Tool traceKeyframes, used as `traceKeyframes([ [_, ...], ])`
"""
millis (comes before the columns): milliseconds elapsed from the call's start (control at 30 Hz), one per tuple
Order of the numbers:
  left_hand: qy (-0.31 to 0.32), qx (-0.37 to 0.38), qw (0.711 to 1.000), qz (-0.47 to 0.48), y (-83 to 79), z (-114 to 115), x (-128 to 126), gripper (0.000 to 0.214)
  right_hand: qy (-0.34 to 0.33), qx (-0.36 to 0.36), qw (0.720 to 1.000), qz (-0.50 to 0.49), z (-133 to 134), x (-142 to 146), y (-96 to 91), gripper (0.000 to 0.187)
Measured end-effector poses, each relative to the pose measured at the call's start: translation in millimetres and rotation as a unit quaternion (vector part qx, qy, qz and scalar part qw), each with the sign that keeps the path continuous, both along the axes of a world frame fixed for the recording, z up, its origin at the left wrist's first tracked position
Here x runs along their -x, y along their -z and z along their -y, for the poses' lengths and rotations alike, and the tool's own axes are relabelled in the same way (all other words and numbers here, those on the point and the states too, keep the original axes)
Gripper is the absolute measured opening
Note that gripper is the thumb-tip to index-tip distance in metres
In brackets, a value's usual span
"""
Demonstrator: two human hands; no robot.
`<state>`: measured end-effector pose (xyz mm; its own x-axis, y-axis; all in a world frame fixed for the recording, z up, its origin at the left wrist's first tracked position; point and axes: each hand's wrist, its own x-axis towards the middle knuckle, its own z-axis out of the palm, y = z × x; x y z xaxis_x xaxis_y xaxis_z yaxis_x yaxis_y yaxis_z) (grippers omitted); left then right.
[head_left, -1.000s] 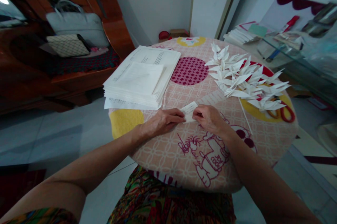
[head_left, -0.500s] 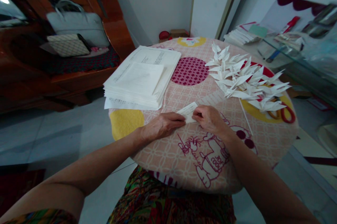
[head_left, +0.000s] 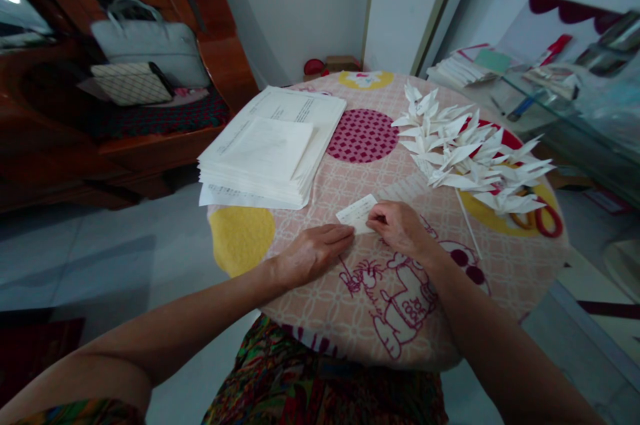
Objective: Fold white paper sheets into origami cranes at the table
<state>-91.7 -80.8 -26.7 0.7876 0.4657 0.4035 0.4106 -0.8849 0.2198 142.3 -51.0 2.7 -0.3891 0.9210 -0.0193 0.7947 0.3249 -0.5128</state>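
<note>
A small piece of folded white paper [head_left: 357, 211] with printed lines lies at the middle of the round table. At its right end my right hand [head_left: 397, 225] pinches it between thumb and fingers. My left hand [head_left: 315, 252] has its fingers pressed together, their tips at the paper's lower left edge; the thumb's grip is mostly hidden. Right of the paper, a clear ruler [head_left: 407, 186] lies flat. Beyond it is a pile of folded white pointed paper pieces [head_left: 460, 145]. Left of the paper stands a thick stack of white sheets [head_left: 320, 108], smaller sheets [head_left: 273, 145] on top.
A patterned cloth [head_left: 310, 305] covers the table. Red-handled scissors [head_left: 549, 218] lie partly under the pile at the right edge, near a thin white stick [head_left: 469, 225]. A glass shelf [head_left: 565, 122] with clutter stands right; a wooden bench with a pale bag [head_left: 150, 48] stands left.
My left hand has slid slightly down, baring more of the paper's left corner. My right hand keeps its pinch. The whole view has shifted a little.
</note>
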Motion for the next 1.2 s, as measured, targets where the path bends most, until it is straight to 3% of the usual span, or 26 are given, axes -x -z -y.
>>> traceKeyframes([
  [167,-0.013,-0.044,0.999,0.021,3.3,-0.7,-2.4,0.025,0.000,-0.004,1.000,-0.007,0.4,-0.1,1.4,0.014],
  [367,-0.013,-0.030,0.999,0.036,0.8,-2.9,-5.1,0.027,0.010,-0.003,1.000,0.012,1.2,2.0,-1.5,0.014],
  [767,-0.008,-0.039,0.998,-0.040,-3.1,-1.1,-8.6,0.024,0.029,-0.025,0.999,0.031,1.7,3.3,2.0,0.012],
  [967,-0.004,-0.039,0.999,-0.033,0.8,-4.4,-8.5,0.033,0.034,-0.028,0.999,0.033,1.1,6.1,1.5,0.012],
  [1200,0.004,-0.010,0.999,-0.039,-4.8,-10.5,-10.5,0.032,0.020,0.048,0.996,-0.070,-3.3,-16.1,-3.4,0.011],
])
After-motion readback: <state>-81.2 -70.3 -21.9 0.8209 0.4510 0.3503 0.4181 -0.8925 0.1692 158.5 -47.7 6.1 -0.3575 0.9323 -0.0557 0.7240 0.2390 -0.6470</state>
